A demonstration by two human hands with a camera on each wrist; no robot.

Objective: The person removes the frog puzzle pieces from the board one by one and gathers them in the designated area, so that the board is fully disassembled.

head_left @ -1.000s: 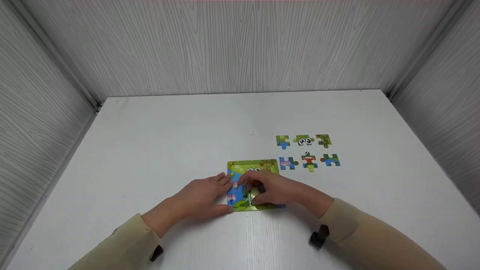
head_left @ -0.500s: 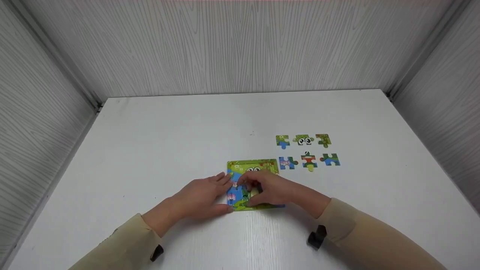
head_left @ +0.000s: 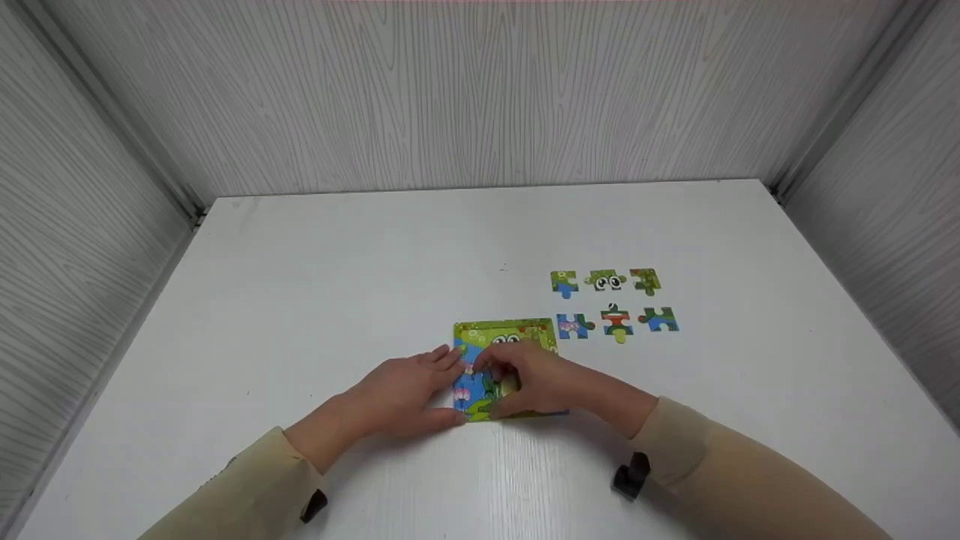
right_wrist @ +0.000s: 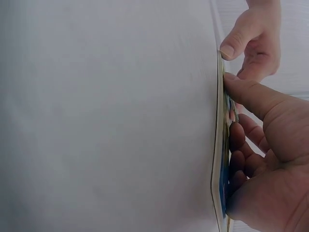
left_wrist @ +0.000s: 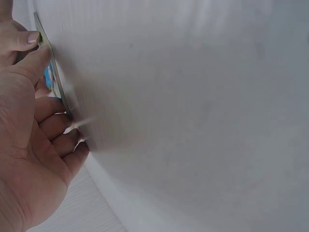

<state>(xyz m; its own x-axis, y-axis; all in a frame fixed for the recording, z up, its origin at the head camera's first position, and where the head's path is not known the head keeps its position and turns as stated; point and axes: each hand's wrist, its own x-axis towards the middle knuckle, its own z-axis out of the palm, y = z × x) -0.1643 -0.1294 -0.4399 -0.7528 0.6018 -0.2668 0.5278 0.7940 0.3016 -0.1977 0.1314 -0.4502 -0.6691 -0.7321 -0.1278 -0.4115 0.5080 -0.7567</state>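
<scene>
A square puzzle board (head_left: 510, 324) with a green and blue cartoon picture lies on the white table. My left hand (head_left: 405, 394) rests along its left side, fingers extended, with thumb (left_wrist: 41, 60) and fingertips at the board's edge. Over the board, my right hand (head_left: 536, 375) has thumb and fingers curved toward each other. Between them in the right wrist view shows the thin edge of a puzzle piece (right_wrist: 234, 110), which the hand pinches at the board's surface. The right hand hides much of the board's lower right.
Several loose puzzle pieces lie in two rows right of and beyond the board, among them one with eyes (head_left: 607, 282) and one with an orange-red mouth (head_left: 617, 322). Pale wood-grain walls (head_left: 480, 97) enclose the white table (head_left: 337, 270) at the back and sides.
My right thumb has slid slightly left along the lower part of the board, and the right wrist has shifted a little left. My left hand stays in place.
</scene>
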